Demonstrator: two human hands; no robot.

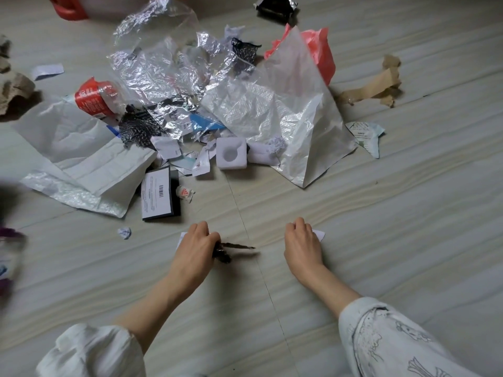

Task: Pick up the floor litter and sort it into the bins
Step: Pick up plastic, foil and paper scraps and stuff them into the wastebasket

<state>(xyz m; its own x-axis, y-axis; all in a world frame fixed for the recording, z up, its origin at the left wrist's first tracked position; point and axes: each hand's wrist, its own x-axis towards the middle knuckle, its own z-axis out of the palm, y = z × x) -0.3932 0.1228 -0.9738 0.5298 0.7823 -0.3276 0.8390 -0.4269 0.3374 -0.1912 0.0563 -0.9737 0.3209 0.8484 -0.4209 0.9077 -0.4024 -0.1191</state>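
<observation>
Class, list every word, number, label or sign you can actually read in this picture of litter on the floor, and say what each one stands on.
None can be read as words or numbers.
White label on the black box: barcode and print, too small.
Red label on the crushed bottle: white print, blurred.
Small wrapper: red triangle sign, no legible words.
Torn pale packet: print too blurred.

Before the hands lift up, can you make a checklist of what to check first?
1. Left hand holds the dark scrap: ok.
2. White paper under the left hand also gripped: cannot tell.
3. Right hand on the white slip, fingers curled: ok.
4. Slip off the floor: not ok.
5. Bins in sight: not ok.
</observation>
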